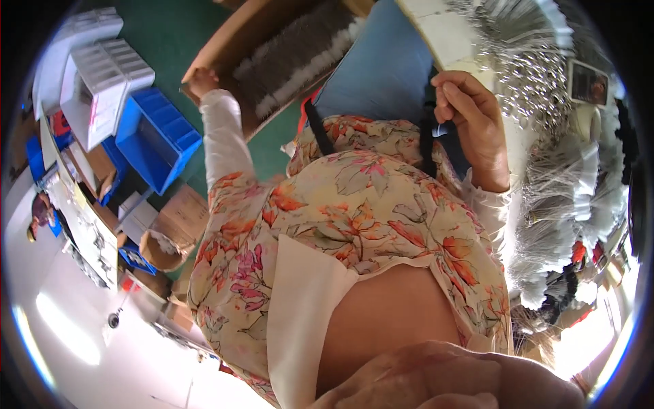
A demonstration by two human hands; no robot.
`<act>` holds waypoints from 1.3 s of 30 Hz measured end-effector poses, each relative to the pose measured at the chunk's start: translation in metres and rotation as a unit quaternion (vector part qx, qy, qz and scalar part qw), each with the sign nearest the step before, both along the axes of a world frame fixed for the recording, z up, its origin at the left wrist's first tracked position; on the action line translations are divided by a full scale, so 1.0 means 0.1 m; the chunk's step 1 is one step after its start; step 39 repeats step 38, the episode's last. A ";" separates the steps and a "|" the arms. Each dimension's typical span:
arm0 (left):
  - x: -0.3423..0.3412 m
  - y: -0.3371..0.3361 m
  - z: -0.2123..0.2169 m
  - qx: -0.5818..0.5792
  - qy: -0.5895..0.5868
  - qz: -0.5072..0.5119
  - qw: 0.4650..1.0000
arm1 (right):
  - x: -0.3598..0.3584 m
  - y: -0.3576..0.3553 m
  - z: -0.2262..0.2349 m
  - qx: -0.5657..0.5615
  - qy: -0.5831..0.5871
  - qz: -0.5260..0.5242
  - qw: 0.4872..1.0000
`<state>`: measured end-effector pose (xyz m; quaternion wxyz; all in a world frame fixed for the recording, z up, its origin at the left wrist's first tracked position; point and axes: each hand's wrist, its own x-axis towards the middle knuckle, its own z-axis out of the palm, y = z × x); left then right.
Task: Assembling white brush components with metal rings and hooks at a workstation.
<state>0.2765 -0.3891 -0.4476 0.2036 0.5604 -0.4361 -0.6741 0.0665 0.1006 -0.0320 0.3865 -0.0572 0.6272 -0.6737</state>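
Observation:
I look down my own front, which is covered by a floral garment (354,211) over white sleeves. My left hand (199,82) reaches out to the rim of a long cardboard box (225,48) and closes on its edge. The box holds rows of grey and white bristly bundles (300,61). My right hand (470,123) is raised at the right. Its fingers curl around a black strap (428,146) that runs down over a blue cloth (381,75). A small pale piece shows just under those fingers.
Blue plastic bins (155,136) and white crates (102,75) stand on the green floor at the left, beside small cardboard boxes (177,218). A pale table (449,34) at the right carries many bundles of grey wire-like strands (558,184). Another person (39,215) is at the far left.

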 end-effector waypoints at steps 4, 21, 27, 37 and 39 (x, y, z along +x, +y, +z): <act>-1.44 0.08 2.39 -0.377 0.174 -0.056 0.908 | -0.27 0.03 0.24 0.000 0.015 0.016 1.000; -6.67 3.38 4.26 -0.497 -0.182 -0.747 0.402 | -1.36 2.83 1.21 0.184 0.262 -0.303 0.897; -6.67 3.28 4.13 -0.489 -0.139 -0.738 0.443 | -2.52 3.22 0.90 0.341 0.274 -0.296 0.849; -6.42 4.25 5.20 -0.384 0.130 -0.695 0.593 | -3.63 3.77 -0.14 0.684 0.385 -0.031 0.619; -6.41 4.20 5.17 -0.385 0.122 -0.694 0.596 | -3.65 3.64 -0.14 0.627 0.268 -0.189 0.707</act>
